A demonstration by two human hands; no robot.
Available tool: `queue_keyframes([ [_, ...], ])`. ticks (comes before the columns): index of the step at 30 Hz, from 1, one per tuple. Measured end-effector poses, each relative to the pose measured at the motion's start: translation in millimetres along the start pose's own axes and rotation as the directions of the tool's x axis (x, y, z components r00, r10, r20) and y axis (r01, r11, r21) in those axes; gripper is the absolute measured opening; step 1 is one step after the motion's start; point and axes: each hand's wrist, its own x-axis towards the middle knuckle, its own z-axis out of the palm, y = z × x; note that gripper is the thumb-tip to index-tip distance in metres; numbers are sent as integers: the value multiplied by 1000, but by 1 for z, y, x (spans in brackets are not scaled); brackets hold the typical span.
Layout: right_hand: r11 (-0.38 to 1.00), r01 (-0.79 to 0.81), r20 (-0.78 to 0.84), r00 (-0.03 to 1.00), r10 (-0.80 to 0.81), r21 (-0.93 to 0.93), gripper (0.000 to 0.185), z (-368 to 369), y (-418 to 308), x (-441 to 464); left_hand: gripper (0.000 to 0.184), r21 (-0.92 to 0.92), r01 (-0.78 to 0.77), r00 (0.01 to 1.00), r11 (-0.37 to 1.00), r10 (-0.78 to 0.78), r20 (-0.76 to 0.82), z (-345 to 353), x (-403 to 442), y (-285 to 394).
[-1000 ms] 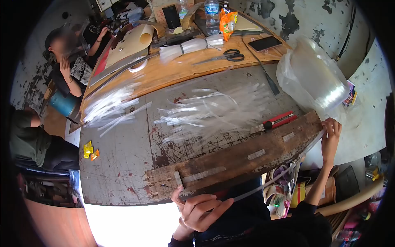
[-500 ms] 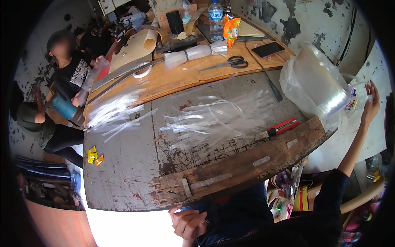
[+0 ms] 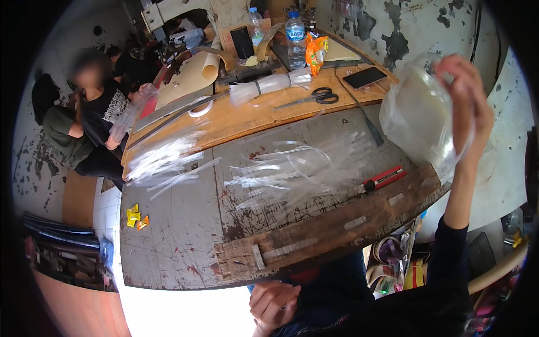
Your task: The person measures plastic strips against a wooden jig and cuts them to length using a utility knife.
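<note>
My right hand is raised at the right, in front of a clear plastic roll in a loose bag. Its fingers are bent toward the top of the bag and smeared by motion, so what they grip does not show. My left hand rests low by my lap, below the table's front edge, with fingers curled in; whatever may be inside is hidden. Thin clear plastic strips lie spread over the middle of the grey table. A red-handled cutter lies at their right, beside a worn wooden board.
A second bunch of strips lies at the left, with yellow wrapped sweets nearer. Behind are scissors, a tied plastic bundle, a phone, a tape roll and a water bottle. People are at the left.
My right hand has moved up and left, from beyond the bagged roll to in front of it. My left hand has shifted slightly right. The view has turned a little.
</note>
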Motion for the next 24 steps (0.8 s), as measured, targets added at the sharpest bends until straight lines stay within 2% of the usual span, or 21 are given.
queue_keyframes([
  [1,994,104,167,980,-109,37,18,10,-8,-18,17,1,-2,1000,1000,2,0,3,2,1],
  [2,965,31,283,953,-107,261,12,27,-29,-38,32,-197,47,999,979,-45,16,10,5,1],
  [4,881,-89,534,822,-199,465,17,46,-55,-78,70,-559,186,980,808,-115,160,15,12,2],
  [5,832,-188,642,729,-239,523,21,55,-69,-98,70,-560,184,981,808,-112,160,16,15,7],
  [6,497,-790,928,359,-100,359,25,60,-85,-106,73,-771,334,936,542,-290,201,14,19,16],
  [7,601,-789,986,32,-164,126,30,65,-95,-117,77,-891,408,852,200,-433,294,12,24,23],
  [8,765,-141,745,393,-539,628,31,67,-92,-151,79,-908,405,832,105,-455,318,10,32,26],
  [9,704,-197,699,458,-549,682,35,75,-97,-173,79,-908,406,833,107,-453,318,5,30,20],
  [11,732,-255,746,454,-487,632,31,70,-107,-181,69,-808,538,836,239,-275,475,-13,17,1],
  [12,732,-255,746,455,-486,632,31,70,-109,-184,53,-786,494,859,371,-349,374,-15,10,-2],
  [14,665,-423,758,549,-353,616,29,69,-110,-190,21,-838,243,932,488,-358,61,-18,3,-3],
  [15,665,-423,757,551,-351,616,29,67,-108,-189,14,-919,91,938,384,-343,-50,-28,-23,-20],
  [16,688,-550,834,532,-148,473,29,62,-104,-186,17,-988,4,970,153,-241,-34,-44,-41,-31],
  [17,670,-669,875,481,58,323,28,56,-99,-185,17,-990,-23,974,137,-220,-53,-61,-52,-39],
  [18,478,-858,941,298,162,189,42,53,-92,-190,17,-979,-26,967,200,-242,-75,-73,-59,-44],
  [19,475,-860,941,296,165,188,42,55,-90,-192,17,-947,8,956,320,-282,-88,-87,-63,-46],
  [20,189,-922,913,370,169,339,48,56,-89,-194,17,-904,48,944,426,-315,-98,-99,-67,-50],
  [21,-110,-879,877,438,200,464,55,58,-88,-196,17,-851,104,934,515,-344,-94,-108,-68,-50],
  [22,-85,-842,837,509,200,532,65,61,-83,-198,17,-803,155,926,576,-369,-86,-114,-68,-51],
  [23,-84,-841,835,510,205,535,65,59,-80,-194,18,-755,204,917,624,-391,-75,-119,-69,-52],
  [24,-215,-737,763,583,279,641,64,55,-77,-190,18,-710,244,912,661,-405,-64,-122,-70,-52],
])
